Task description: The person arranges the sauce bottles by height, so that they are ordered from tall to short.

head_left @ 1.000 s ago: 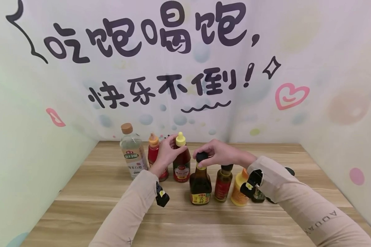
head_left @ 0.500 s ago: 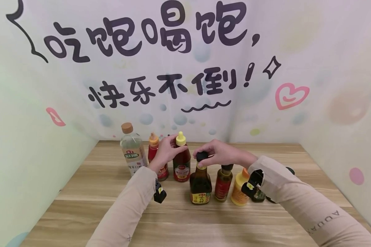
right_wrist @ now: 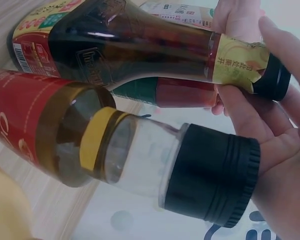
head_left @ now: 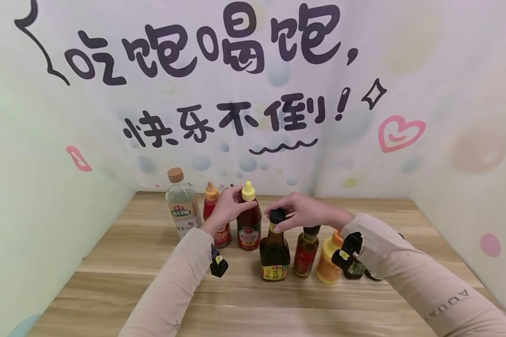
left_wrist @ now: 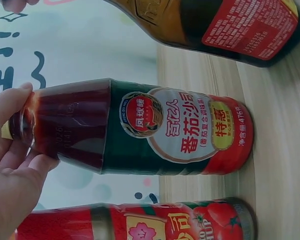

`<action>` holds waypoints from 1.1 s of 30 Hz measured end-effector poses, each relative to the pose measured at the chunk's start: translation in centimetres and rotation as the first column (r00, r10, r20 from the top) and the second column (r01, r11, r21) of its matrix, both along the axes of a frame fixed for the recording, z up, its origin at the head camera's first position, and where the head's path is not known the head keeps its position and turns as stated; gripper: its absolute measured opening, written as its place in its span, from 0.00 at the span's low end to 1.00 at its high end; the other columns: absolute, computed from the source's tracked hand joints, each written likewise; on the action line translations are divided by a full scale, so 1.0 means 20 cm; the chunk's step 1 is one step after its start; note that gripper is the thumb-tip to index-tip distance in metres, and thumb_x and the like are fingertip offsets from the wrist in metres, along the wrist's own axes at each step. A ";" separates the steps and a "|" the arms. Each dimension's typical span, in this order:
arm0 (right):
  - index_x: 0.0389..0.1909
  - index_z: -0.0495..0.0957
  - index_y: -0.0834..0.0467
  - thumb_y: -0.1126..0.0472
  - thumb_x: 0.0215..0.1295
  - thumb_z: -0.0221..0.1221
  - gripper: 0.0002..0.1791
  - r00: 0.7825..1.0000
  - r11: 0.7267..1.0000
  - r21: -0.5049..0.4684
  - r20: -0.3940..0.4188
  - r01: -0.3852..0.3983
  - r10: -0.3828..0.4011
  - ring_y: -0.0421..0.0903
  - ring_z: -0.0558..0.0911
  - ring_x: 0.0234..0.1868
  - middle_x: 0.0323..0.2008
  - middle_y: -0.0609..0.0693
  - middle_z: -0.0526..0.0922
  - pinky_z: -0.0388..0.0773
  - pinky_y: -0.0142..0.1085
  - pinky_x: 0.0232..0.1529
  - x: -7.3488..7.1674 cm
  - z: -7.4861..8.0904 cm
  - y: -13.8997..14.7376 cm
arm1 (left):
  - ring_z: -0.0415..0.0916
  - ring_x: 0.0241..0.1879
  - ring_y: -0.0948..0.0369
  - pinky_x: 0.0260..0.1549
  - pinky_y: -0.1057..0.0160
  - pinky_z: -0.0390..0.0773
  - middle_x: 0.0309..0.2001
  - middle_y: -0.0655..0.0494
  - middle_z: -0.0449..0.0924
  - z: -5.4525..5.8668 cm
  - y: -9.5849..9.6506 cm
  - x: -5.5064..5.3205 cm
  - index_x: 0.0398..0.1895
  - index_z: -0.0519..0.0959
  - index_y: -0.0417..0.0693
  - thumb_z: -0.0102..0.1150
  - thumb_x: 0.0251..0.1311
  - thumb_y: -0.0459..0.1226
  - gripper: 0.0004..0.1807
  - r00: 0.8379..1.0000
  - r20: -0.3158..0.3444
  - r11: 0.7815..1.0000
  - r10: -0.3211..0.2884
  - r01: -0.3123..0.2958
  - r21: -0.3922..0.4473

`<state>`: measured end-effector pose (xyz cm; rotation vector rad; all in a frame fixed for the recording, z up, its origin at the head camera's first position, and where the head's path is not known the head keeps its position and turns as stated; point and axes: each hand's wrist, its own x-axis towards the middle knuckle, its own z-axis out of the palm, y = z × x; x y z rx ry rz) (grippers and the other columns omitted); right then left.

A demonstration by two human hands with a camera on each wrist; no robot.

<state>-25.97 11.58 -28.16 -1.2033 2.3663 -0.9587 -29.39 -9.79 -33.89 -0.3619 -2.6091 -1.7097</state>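
Note:
At the middle of the row, my left hand holds the neck of a ketchup bottle with a yellow nozzle cap. Thumb and fingers lie on either side of that neck in the left wrist view, and the bottle's base stands on the wood. My right hand grips a dark soy sauce bottle at its black cap and yellow neck band. Both bottles are upright, side by side, the soy sauce slightly nearer to me. The right wrist view shows the fingers around the soy sauce bottle's neck.
Left of the hands stand a clear white vinegar bottle and a red squeeze bottle. To the right are a small red-labelled bottle, a yellow bottle and dark jars partly behind the right wrist. A printed curtain hangs behind.
The head view has shifted slightly. Both hands stay on the same bottles, which have not visibly moved on the table.

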 end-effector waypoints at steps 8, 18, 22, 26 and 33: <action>0.48 0.75 0.62 0.65 0.52 0.62 0.20 1.000 1.000 -0.018 -0.005 -0.003 0.003 0.43 0.76 0.42 0.43 0.51 0.78 0.74 0.33 0.43 0.01 0.00 0.00 | 0.70 0.51 0.53 0.48 0.57 0.70 0.52 0.46 0.72 0.01 0.01 0.01 0.58 0.67 0.42 0.62 0.51 0.36 0.29 1.000 0.008 1.000 -0.003 0.003 0.020; 0.47 0.75 0.62 0.65 0.51 0.63 0.19 0.999 1.000 -0.032 0.053 0.001 0.001 0.42 0.78 0.38 0.40 0.52 0.79 0.75 0.32 0.40 0.00 0.01 0.00 | 0.68 0.53 0.53 0.50 0.56 0.68 0.53 0.47 0.71 0.00 0.00 0.02 0.59 0.66 0.43 0.61 0.51 0.36 0.30 1.000 0.029 0.999 -0.006 0.005 0.037; 0.46 0.75 0.62 0.64 0.51 0.63 0.19 0.998 0.999 -0.038 0.065 0.004 -0.002 0.42 0.79 0.36 0.39 0.52 0.79 0.75 0.33 0.39 0.00 0.01 -0.01 | 0.69 0.53 0.53 0.50 0.56 0.68 0.53 0.47 0.71 0.00 -0.01 0.01 0.59 0.66 0.43 0.62 0.51 0.36 0.30 1.000 0.029 0.999 0.005 -0.006 0.041; 0.46 0.76 0.63 0.64 0.52 0.63 0.19 0.997 0.999 -0.042 0.073 0.021 -0.018 0.43 0.78 0.36 0.39 0.52 0.79 0.75 0.34 0.39 0.00 0.01 0.00 | 0.69 0.53 0.53 0.50 0.56 0.68 0.53 0.47 0.71 0.00 0.00 0.01 0.59 0.66 0.43 0.62 0.51 0.35 0.30 1.000 0.018 0.998 0.012 -0.013 0.056; 0.46 0.76 0.62 0.63 0.51 0.63 0.19 0.994 0.997 -0.033 0.094 0.064 -0.061 0.43 0.79 0.38 0.41 0.53 0.79 0.75 0.34 0.40 -0.01 0.02 0.00 | 0.69 0.53 0.54 0.51 0.56 0.68 0.53 0.47 0.71 -0.01 0.00 0.02 0.59 0.66 0.43 0.62 0.51 0.36 0.29 1.000 0.020 0.998 0.013 -0.014 0.068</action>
